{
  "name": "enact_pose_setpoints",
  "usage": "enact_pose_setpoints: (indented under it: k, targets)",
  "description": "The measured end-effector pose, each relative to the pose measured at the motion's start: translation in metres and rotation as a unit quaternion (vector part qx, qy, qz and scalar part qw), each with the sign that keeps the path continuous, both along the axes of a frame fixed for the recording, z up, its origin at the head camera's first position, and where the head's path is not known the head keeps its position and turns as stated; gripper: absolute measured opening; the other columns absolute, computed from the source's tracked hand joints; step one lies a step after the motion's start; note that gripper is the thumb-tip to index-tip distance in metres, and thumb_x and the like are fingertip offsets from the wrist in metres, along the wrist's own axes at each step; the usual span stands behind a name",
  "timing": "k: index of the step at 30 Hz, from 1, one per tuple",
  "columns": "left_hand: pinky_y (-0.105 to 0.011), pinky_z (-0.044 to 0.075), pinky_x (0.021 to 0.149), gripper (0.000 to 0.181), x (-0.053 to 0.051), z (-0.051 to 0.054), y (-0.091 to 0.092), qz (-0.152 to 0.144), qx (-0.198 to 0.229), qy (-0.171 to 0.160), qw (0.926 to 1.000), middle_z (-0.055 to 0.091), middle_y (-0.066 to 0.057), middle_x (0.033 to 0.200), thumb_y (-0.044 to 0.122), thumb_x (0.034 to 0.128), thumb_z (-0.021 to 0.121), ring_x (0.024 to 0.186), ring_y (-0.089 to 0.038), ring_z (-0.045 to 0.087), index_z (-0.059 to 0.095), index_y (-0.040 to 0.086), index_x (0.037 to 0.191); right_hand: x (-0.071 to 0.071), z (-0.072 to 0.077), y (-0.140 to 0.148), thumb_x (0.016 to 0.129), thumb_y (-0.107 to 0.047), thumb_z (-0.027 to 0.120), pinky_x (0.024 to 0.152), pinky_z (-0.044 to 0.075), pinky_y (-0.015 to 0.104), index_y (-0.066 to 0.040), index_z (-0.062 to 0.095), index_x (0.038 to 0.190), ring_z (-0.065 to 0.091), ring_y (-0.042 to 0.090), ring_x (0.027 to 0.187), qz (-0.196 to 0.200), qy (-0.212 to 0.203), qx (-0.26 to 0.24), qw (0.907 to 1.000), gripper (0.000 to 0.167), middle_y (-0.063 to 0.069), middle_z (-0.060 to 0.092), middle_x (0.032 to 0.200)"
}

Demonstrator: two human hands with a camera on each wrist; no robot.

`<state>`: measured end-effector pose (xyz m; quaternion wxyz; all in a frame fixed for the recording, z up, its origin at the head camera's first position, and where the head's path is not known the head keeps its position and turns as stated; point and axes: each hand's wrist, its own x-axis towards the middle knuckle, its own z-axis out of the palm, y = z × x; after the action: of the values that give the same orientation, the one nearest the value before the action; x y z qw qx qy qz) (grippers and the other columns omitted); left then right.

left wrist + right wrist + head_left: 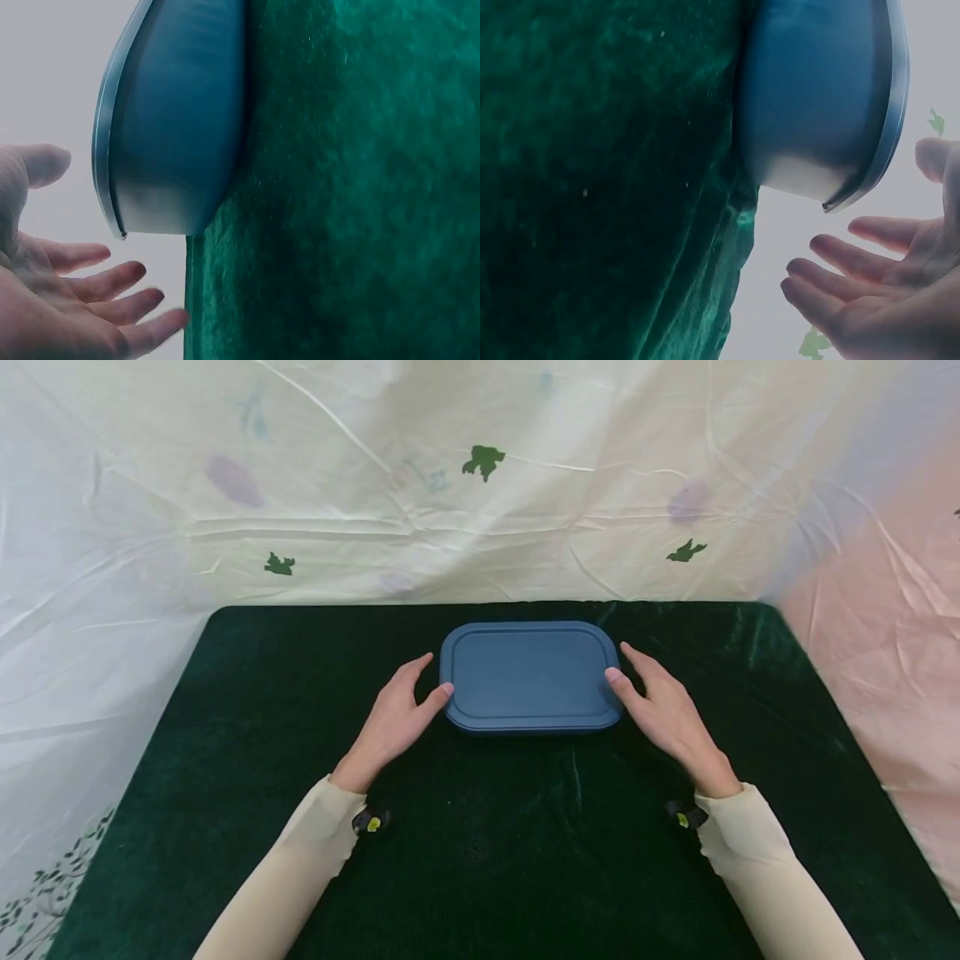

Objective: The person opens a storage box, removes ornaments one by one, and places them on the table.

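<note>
A blue rounded rectangular box (531, 677) with its lid on rests on the dark green cloth. At its left end is the left hand (397, 714), fingers spread, thumb tip at the lid's edge. The right hand (667, 710) mirrors it at the right end, its thumb over the rim. In the left wrist view, a gap shows between the box (176, 120) and the left hand (82, 292), whose fingers are loosely extended. The right wrist view likewise shows the right hand (885, 277) apart from the box (810, 97), fingers extended.
Dark green velvet cloth (480, 860) covers the table. Behind it hangs a pale curtain (375, 485) with green and purple patterns, with a white sheet (75, 610) at the left and a pink one (885, 635) at the right.
</note>
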<state>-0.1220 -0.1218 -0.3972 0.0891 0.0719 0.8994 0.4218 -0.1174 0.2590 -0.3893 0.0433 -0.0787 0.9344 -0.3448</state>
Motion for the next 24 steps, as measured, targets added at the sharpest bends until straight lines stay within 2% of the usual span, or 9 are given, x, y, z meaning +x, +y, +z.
enact_pose_setpoints:
  k: [3, 7, 11, 15, 24]
  targets:
    - [-0.054, 0.042, 0.113, 0.071, -0.0012, -0.0016, 0.0021, 0.01, 0.022, -0.004, 0.9997, 0.041, -0.018, 0.157, 0.045, 0.1039, 0.057, 0.141, -0.034, 0.045, 0.036, 0.008, 0.16, 0.0001, -0.0011, -0.0017, 0.108, -0.052, 0.045, 0.111, 0.037, 0.064, -0.006, 0.033, 0.162, 0.043, 0.042, 0.142, -0.01, 0.005, -0.012, 0.9999, 0.072, 0.023, 0.04, 0.159]
    - [-0.045, 0.052, 0.098, 0.064, -0.0025, -0.0032, 0.0046, 0.025, 0.047, -0.002, 0.9986, 0.053, -0.014, 0.137, 0.038, 0.1024, 0.062, 0.119, -0.028, 0.056, 0.045, 0.006, 0.155, -0.0001, -0.0011, -0.0033, 0.108, -0.048, 0.048, 0.095, 0.049, 0.056, -0.002, 0.042, 0.157, 0.057, 0.038, 0.119, -0.022, 0.008, -0.022, 0.9995, 0.068, 0.023, 0.056, 0.14]
    - [-0.04, 0.053, 0.086, 0.057, -0.0029, -0.0039, 0.0062, 0.037, 0.056, 0.0, 0.9978, 0.057, -0.011, 0.124, 0.033, 0.1016, 0.064, 0.105, -0.024, 0.059, 0.052, 0.006, 0.15, -0.0005, 0.0, -0.0036, 0.107, -0.046, 0.05, 0.086, 0.049, 0.046, -0.001, 0.047, 0.153, 0.06, 0.032, 0.109, -0.034, 0.01, -0.024, 0.9991, 0.065, 0.018, 0.061, 0.127]
    - [-0.038, 0.052, 0.081, 0.054, -0.003, -0.0042, 0.0069, 0.042, 0.068, -0.001, 0.9968, 0.06, -0.011, 0.118, 0.03, 0.1013, 0.066, 0.1, -0.024, 0.059, 0.054, 0.005, 0.148, -0.0003, 0.0002, -0.0033, 0.107, -0.044, 0.052, 0.08, 0.048, 0.039, 0.0, 0.051, 0.15, 0.061, 0.029, 0.104, -0.037, 0.017, -0.022, 0.999, 0.062, 0.016, 0.063, 0.12]
    - [-0.037, 0.053, 0.082, 0.053, -0.0034, -0.0038, 0.0073, 0.047, 0.089, -0.008, 0.9949, 0.061, -0.011, 0.117, 0.028, 0.1008, 0.067, 0.099, -0.024, 0.061, 0.056, 0.005, 0.148, -0.0006, -0.0016, -0.0032, 0.107, -0.037, 0.055, 0.077, 0.048, 0.039, 0.003, 0.056, 0.145, 0.06, 0.03, 0.099, -0.038, 0.036, -0.014, 0.9986, 0.055, 0.017, 0.064, 0.113]
